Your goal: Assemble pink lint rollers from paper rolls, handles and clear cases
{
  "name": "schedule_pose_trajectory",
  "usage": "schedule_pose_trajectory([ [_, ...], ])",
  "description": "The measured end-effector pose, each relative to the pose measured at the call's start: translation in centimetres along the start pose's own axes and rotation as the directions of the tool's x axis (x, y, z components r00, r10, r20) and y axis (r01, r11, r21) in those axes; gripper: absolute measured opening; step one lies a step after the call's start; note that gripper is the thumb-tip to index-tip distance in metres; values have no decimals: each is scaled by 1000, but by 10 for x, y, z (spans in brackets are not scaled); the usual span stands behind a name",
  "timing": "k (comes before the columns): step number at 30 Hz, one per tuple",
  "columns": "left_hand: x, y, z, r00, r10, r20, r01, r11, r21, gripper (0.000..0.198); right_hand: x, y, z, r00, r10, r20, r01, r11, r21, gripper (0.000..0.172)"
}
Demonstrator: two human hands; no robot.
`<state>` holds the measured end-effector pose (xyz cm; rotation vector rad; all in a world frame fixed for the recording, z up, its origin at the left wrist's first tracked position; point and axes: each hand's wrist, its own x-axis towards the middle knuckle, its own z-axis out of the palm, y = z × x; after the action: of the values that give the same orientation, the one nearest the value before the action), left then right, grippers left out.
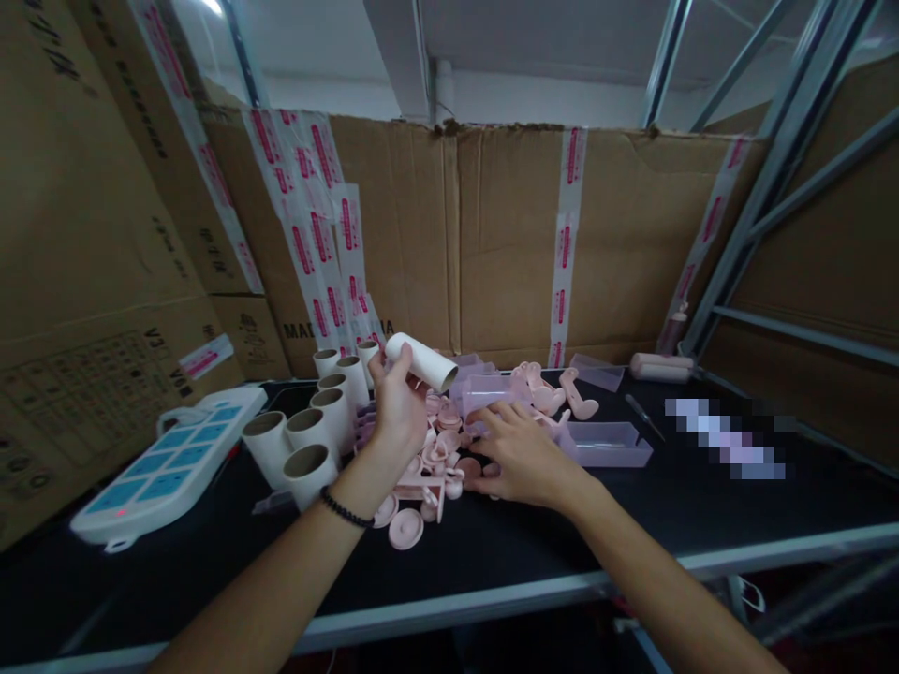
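Observation:
My left hand (pixel 399 402) grips a white cardboard tube (pixel 422 361), which is tilted with its open end toward the right. Below and beside it lies a heap of small pink plastic parts (pixel 446 440), some of them round discs. Over the right part of this heap reaches my right hand (pixel 516 454), fingers spread and bent downward. Its fingertips are close to a translucent purple plastic piece (pixel 484 391) and the pink parts; whether they touch anything is unclear. Several more cardboard tubes (pixel 309 473) stand upright left of the heap.
A white power strip (pixel 169 463) with blue sockets lies at the left. Pink curved parts (pixel 580 393), a purple tray (pixel 608 445), a pen-like tool (pixel 644 417) and a pink cylinder (pixel 660 367) lie to the right. Cardboard walls (pixel 506 243) enclose the black table (pixel 492 552).

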<state>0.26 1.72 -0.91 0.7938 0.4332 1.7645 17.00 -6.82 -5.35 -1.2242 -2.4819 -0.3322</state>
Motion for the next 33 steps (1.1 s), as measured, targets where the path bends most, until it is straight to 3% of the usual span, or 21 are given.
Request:
schedule_pose_trajectory([
  [4,-6,-1,3,1000,4,-7,-4,1000,-5,43,1,-2,2,1000,15,17,-15,1000,2,42],
  [10,-11,1,5,998,-9,57,9,1000,-5,43,1,-4,4,1000,-10,-18,11,999,44,28],
  [15,-13,3,6,1000,-16,18,16,1000,15,44,2,-4,6,999,8,-40,-6,999,54,26],
  [21,-12,4,7,1000,-14,-5,14,1000,0,45,-1,-1,1,984,78,-159,-47,981,189,19],
  [28,-13,5,7,999,-45,-20,45,999,-18,45,-3,10,0,925,226,-305,-55,874,482,23],
  [33,-13,3,5,997,-69,19,69,998,-5,40,-1,20,-2,842,381,-383,-34,745,667,20],
])
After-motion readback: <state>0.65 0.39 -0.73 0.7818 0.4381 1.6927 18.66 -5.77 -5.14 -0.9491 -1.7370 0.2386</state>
